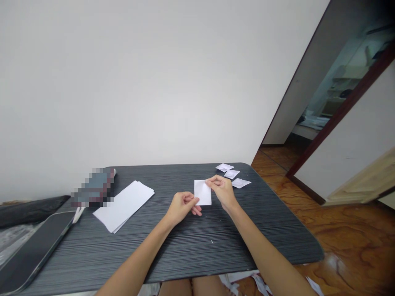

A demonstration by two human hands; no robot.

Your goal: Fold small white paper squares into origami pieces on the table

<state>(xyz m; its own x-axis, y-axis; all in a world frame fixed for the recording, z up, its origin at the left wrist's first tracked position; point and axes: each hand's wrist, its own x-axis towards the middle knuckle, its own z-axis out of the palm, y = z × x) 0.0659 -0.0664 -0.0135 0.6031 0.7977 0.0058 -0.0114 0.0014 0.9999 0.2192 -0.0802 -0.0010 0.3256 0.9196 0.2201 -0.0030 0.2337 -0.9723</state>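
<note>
A small, nearly square piece of white paper is held between both hands just over the dark table. My left hand pinches its lower left corner between thumb and fingers. At the upper right corner, my right hand grips it the same way. Whether the paper is folded in layers cannot be made out. Just beyond my right hand lie three folded white paper pieces, diamond-like in outline. To the left of my left hand rests a small stack of white paper sheets.
The dark wood-grain table meets a white wall at the back. A phone lies at the left edge, near a white cable and a blurred-out object. Paper scraps show below the front edge.
</note>
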